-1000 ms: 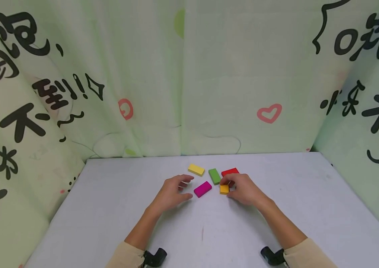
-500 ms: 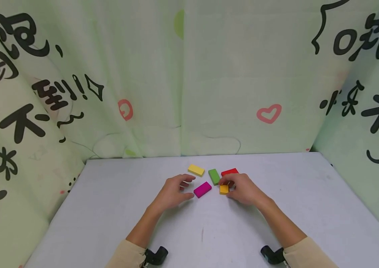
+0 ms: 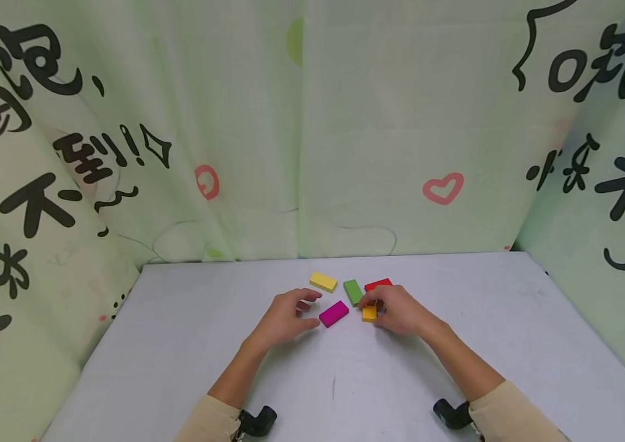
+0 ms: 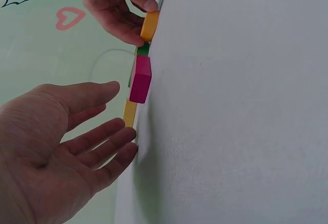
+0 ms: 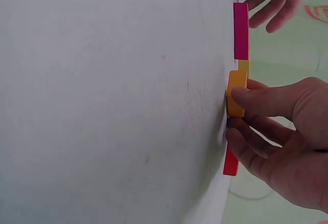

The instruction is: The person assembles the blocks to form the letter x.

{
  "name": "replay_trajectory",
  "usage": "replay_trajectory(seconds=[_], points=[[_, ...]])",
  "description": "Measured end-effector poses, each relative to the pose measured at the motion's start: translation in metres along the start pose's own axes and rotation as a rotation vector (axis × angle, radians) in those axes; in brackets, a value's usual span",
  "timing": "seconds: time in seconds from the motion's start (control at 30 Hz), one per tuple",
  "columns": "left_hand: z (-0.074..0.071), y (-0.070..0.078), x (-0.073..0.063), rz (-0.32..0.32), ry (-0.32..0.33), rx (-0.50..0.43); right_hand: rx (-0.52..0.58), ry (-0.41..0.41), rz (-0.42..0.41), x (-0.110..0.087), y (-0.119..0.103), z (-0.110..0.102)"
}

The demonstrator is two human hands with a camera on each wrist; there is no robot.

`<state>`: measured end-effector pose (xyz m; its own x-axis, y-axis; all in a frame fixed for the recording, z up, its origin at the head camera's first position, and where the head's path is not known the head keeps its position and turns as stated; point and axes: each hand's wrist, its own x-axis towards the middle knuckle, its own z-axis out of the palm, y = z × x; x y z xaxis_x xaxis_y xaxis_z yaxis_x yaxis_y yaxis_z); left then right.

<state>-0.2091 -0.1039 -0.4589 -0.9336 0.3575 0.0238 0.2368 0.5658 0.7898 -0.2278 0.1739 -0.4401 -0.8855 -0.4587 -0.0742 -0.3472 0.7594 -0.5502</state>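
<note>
My right hand [image 3: 401, 310] pinches an orange block [image 3: 369, 314] between thumb and fingers; the right wrist view shows the thumb flat on the face of the orange block [image 5: 236, 94]. My left hand [image 3: 287, 315] holds nothing, its fingers loosely bent and its thumb tip close to the left end of a magenta block [image 3: 334, 314]. Beyond the magenta block lie a yellow block [image 3: 323, 282] and a green block [image 3: 353, 293]. A red block [image 3: 379, 283] is partly covered by the right hand.
All blocks are on a white table [image 3: 340, 380] whose far edge meets a pale green curtain [image 3: 368, 123] with black lettering and red hearts. Curtain also hangs along the left and right sides. A black wrist camera [image 3: 257, 422] sits at the left cuff.
The right forearm and its wrist camera have turned slightly, with the orange block still pinched at nearly the same spot. The left hand has edged a little toward the magenta block.
</note>
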Motion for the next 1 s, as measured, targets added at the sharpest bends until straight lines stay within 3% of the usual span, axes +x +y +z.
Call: replay_trajectory(seconds=[0.47, 1.0], points=[[-0.0023, -0.0006, 0.0010, -0.008, 0.000, -0.002, 0.006, -0.009, -0.004, 0.0042, -0.0007, 0.0011], [-0.0026, -0.0015, 0.0027, -0.001, -0.010, -0.014, 0.034, 0.036, 0.045, -0.0005, -0.0031, 0.0027]])
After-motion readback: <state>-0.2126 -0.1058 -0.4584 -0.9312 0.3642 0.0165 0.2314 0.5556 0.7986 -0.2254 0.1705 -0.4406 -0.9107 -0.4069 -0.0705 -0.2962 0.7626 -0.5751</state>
